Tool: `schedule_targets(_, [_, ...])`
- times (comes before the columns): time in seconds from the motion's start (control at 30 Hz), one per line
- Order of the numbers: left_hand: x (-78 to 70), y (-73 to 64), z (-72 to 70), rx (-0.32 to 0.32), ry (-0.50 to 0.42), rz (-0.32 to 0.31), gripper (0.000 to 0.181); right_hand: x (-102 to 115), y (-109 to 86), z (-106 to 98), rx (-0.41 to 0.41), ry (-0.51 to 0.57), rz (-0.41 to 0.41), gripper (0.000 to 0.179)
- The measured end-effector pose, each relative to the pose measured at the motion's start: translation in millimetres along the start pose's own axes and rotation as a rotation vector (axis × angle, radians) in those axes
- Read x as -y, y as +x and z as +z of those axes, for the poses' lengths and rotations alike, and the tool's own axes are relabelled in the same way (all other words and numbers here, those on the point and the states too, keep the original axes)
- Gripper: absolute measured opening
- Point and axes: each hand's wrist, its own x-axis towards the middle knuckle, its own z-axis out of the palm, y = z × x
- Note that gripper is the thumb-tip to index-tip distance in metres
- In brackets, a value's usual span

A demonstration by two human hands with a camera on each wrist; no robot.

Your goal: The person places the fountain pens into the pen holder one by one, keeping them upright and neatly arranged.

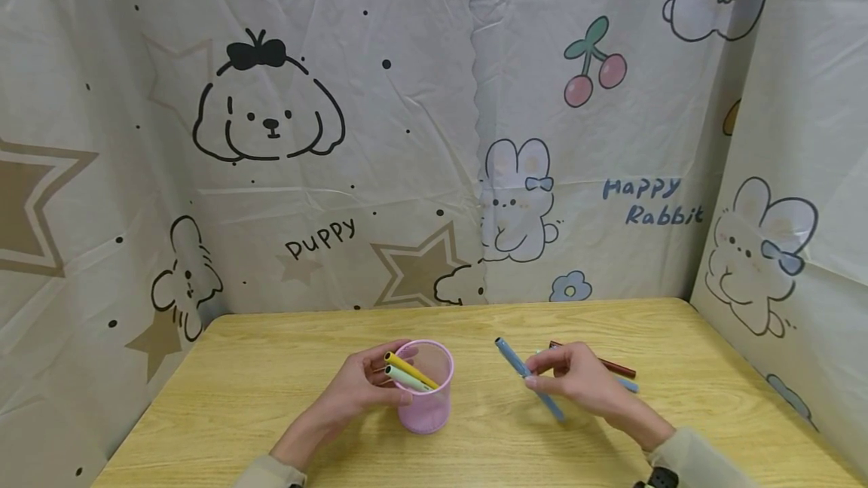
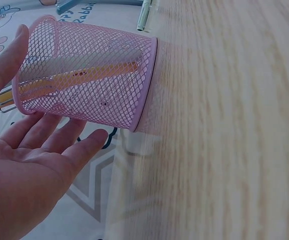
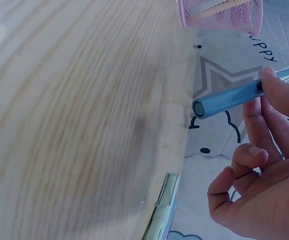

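Observation:
A pink mesh pen cup [image 1: 426, 414] stands upright on the table, with a yellow pen [image 1: 415, 372] and a pale green pen [image 1: 404, 377] leaning inside it. My left hand [image 1: 359, 381] holds the cup near its rim, thumb on the near side and fingers behind; the left wrist view shows the mesh wall [image 2: 94, 85] between them. To the cup's right, my right hand [image 1: 583, 384] pinches a blue pen [image 1: 510, 357] between thumb and fingers, tilted above the table. Its other fingers curl loosely below the pen in the right wrist view.
Behind and beside the right hand lie a dark red pen [image 1: 618, 369], another blue pen [image 1: 629, 385] and a pale green pen [image 3: 163, 205]. The wooden table [image 1: 271, 367] ends at a printed curtain [image 1: 339, 172] at the back and sides.

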Motion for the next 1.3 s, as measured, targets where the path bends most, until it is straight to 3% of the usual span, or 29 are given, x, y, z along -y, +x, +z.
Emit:
schedule_targets(0.73, [1.0,-0.8,-0.3,-0.017,0.0,-0.012,0.086,24,10.7,29,-0.094,0.081,-0.005,0.028])
schedule_targets(1.3, [0.4,-0.7,0.4,-0.025,0.007,-0.022,0.087,42,22.6,47,-0.107,0.188,-0.113,0.027])
